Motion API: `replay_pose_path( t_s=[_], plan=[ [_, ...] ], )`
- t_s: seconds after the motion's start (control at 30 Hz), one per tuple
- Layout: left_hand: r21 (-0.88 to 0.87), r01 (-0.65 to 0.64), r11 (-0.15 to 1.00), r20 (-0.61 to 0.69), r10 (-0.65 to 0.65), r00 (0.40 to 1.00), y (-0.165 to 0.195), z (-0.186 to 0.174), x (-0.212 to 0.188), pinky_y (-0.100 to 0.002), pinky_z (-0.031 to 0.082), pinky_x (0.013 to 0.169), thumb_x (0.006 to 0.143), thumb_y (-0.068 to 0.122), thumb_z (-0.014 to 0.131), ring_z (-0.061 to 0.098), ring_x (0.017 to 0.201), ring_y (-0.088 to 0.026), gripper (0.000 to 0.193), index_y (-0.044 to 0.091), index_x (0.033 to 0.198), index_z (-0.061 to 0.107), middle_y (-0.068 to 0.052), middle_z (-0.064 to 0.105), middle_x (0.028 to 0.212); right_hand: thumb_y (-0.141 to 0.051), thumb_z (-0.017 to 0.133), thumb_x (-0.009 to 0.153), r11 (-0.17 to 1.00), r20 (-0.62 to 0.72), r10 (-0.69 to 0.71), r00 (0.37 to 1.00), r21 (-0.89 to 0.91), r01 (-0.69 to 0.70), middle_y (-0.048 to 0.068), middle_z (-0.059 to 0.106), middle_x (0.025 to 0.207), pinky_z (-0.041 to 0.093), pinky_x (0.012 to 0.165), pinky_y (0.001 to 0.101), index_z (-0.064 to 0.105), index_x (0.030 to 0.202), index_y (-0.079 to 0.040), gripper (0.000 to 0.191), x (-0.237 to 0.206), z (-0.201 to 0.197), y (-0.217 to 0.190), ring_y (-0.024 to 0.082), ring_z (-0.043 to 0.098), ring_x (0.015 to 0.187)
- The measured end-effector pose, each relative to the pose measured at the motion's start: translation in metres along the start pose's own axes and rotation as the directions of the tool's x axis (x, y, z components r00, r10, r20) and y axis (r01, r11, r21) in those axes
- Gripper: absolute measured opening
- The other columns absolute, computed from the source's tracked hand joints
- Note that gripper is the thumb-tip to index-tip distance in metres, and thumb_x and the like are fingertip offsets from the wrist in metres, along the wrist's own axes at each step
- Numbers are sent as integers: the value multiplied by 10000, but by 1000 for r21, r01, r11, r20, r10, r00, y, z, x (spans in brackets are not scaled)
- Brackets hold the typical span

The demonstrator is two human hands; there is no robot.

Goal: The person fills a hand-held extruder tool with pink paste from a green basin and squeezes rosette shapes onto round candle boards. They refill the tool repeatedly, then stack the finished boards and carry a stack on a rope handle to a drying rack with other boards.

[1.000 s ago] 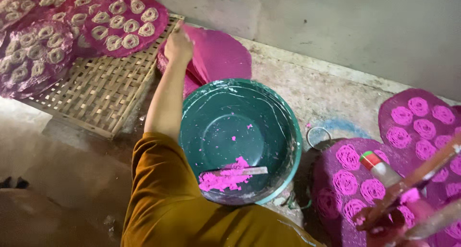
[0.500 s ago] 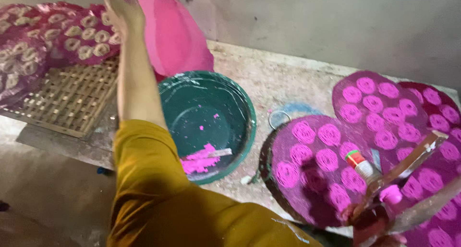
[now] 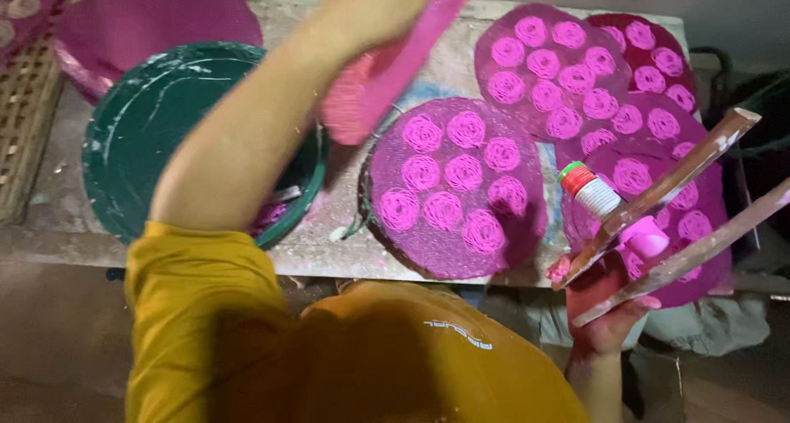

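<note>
Gripping a pink round mat (image 3: 387, 69) by its edge, the left hand (image 3: 383, 7) now carries it tilted above the table, over the gap between the green basin (image 3: 140, 127) and the nearest mat of pink spirals (image 3: 457, 188); half a second ago that hand was raised at the far left with the mat near the woven tray (image 3: 25, 118). The right hand (image 3: 605, 295), stained pink, stays closed around a wooden press (image 3: 666, 209) with a small bottle (image 3: 588, 190) at its tip, low at the right. More spiral-covered mats (image 3: 576, 69) lie overlapping behind.
</note>
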State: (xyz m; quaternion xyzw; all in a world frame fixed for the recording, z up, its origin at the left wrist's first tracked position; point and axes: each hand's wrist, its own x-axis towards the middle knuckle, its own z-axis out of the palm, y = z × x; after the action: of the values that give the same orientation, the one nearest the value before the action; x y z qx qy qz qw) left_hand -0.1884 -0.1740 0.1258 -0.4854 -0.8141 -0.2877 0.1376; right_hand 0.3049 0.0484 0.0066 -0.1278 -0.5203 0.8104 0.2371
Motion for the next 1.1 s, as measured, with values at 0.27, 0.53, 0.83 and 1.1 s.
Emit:
replay_pose_path(
  t_s=[0.27,0.53,0.83,1.1],
  plan=[
    [-611,139,779,-332,-412,849,26,59,-46,-435,537,918,953,43,595,687,1003,-271,200,-28,1120,678,-187,708,1069,-945,531,792,1000,-97,12,995,-10,-13,49,547,1235,456,916,442,401,1500,-51,1148,-26,-63,-22,253,543,1062],
    [-547,380,746,-38,-475,879,72,138,-171,-360,342,1230,864,-80,611,517,1451,-284,610,87,1451,591,-169,578,1524,-996,418,761,992,-174,-3,985,-124,-19,58,503,1303,468,924,467,383,1556,-42,1242,-28,-80,-30,269,524,1078],
    [-409,388,826,3,-424,906,90,134,-209,-358,450,1149,797,-70,609,565,1387,-342,705,159,1463,570,-178,547,1529,-959,469,795,989,-78,85,993,-114,-94,76,505,1357,444,947,471,397,1506,-40,1164,-11,-67,-17,253,508,1152],
    [-162,407,899,69,-401,913,62,111,-185,-412,531,990,817,73,682,638,1229,-337,674,263,1455,574,-117,571,1487,-949,482,803,987,47,122,991,-111,-116,144,574,1147,456,892,470,440,1448,6,1154,-9,-29,-4,292,564,986]
  ],
)
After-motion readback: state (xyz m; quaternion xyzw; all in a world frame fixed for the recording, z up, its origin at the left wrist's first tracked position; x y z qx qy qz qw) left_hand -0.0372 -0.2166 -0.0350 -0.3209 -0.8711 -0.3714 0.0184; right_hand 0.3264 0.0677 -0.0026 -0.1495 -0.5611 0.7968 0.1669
